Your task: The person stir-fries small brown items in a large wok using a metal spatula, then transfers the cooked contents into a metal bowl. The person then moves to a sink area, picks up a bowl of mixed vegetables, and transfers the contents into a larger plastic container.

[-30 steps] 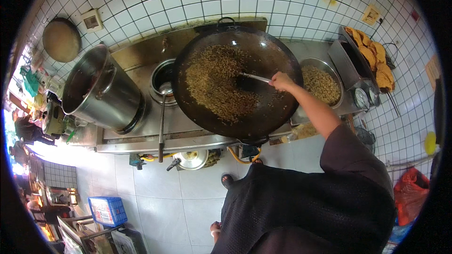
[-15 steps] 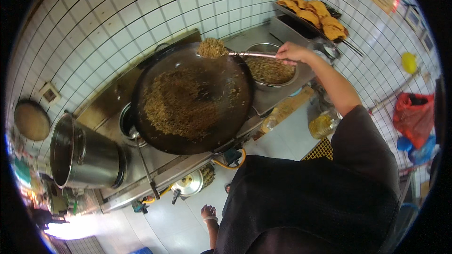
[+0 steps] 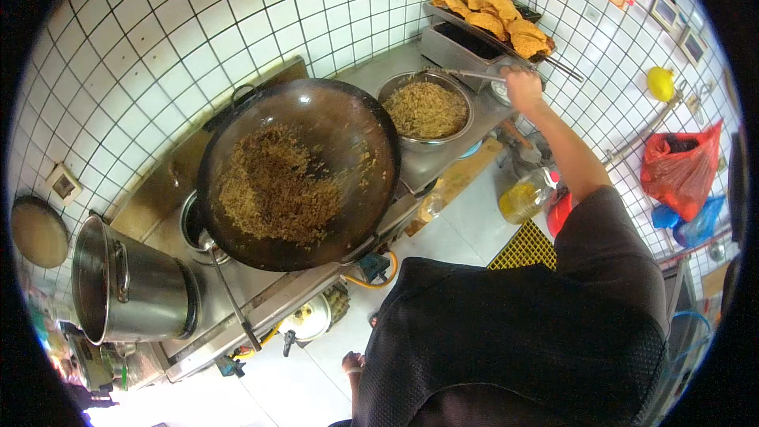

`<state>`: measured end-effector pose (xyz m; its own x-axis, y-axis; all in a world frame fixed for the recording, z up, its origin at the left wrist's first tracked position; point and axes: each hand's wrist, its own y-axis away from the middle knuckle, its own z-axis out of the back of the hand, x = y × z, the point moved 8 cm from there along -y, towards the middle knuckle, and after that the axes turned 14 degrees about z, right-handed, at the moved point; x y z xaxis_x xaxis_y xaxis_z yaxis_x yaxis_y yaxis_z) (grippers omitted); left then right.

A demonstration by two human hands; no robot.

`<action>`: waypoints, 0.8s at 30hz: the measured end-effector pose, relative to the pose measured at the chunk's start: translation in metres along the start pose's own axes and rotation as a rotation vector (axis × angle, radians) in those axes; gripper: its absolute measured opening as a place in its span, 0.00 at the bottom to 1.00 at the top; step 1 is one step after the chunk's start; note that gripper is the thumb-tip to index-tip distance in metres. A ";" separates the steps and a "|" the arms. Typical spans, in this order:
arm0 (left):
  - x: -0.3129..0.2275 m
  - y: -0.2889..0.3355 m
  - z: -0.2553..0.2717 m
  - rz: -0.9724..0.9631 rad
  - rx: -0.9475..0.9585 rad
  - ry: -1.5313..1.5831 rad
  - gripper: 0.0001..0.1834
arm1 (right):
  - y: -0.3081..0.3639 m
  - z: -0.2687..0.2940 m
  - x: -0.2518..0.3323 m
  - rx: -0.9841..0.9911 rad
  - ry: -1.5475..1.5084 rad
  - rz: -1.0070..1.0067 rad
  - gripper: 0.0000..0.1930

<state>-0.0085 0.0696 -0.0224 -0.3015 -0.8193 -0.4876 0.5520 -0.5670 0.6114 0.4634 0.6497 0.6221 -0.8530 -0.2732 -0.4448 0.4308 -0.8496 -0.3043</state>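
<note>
My right hand (image 3: pixel 523 88) is closed around the handle of a long metal ladle (image 3: pixel 474 75). The ladle reaches left across the far rim of a round metal bowl (image 3: pixel 470 122), and its head is hard to make out there. Brown fried rice (image 3: pixel 427 109) is heaped in the bowl. Left of it, a large dark wok (image 3: pixel 360 213) holds more fried rice (image 3: pixel 277 186), spread over its bottom and left side. My left hand (image 3: pixel 353 361) hangs low beside my body, away from the counter, fingers loosely bent, holding nothing visible; clothing partly hides that arm.
A tall steel pot (image 3: pixel 150 292) stands left of the wok. Another ladle (image 3: pixel 233 296) rests in a small pot, its handle crossing the counter edge. Golden fried pieces (image 3: pixel 494 16) lie on a rack at the back right. An oil jug (image 3: pixel 526 198) stands below, beside a yellow grate (image 3: pixel 526 249).
My right hand has swung the ladle from above the wok to the bowl, and its heap of rice is now in the bowl. The view has shifted, and my left hand has drawn closer to my body.
</note>
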 end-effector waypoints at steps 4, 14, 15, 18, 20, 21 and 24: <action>0.007 0.023 -0.004 0.650 0.249 1.058 0.05 | -0.039 0.053 0.032 -0.017 -0.100 0.156 0.09; -0.035 0.102 0.020 0.758 0.083 1.369 0.13 | -0.112 -0.004 0.208 1.163 -0.332 0.502 0.13; -0.020 0.112 0.017 0.785 0.048 1.299 0.13 | -0.114 -0.022 0.231 1.276 -0.337 0.614 0.12; 0.021 0.141 -0.011 0.907 0.023 1.366 0.13 | -0.109 -0.080 0.316 1.196 -0.656 0.692 0.12; 0.039 0.171 -0.031 0.976 0.005 1.397 0.11 | -0.094 -0.084 0.366 0.958 -0.917 0.644 0.14; 0.049 0.185 -0.042 1.011 -0.005 1.409 0.11 | -0.086 -0.073 0.378 0.794 -0.910 0.613 0.15; 0.068 0.199 -0.059 1.074 -0.006 1.391 0.09 | -0.075 -0.069 0.377 0.531 -0.707 0.700 0.15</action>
<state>0.1269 -0.0938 0.0291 0.9923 -0.1201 -0.0304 0.0462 0.1306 0.9904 0.1302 0.6418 0.4189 -0.5209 -0.8158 0.2511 0.8437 -0.4473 0.2969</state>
